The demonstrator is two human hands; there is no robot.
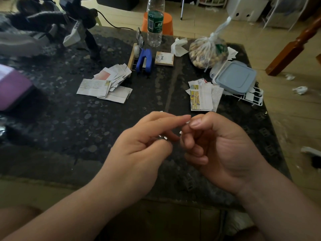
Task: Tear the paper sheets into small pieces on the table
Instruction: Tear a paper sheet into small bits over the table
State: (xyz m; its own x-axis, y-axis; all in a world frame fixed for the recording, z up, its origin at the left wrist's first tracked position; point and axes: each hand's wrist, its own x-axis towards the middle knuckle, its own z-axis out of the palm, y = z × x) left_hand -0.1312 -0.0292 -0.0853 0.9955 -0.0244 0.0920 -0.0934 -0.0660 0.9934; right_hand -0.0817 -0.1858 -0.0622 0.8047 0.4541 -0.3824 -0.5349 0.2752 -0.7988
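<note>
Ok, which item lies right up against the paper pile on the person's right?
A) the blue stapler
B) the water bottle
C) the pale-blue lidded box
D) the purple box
C: the pale-blue lidded box sits against that paper pile at its far right edge; the stapler and bottle stand well to its left.

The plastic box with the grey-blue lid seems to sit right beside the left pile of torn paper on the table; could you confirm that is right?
Not quite: the head view shows the plastic box beside the right pile of torn paper on the table; the left pile lies well apart from it.
</note>
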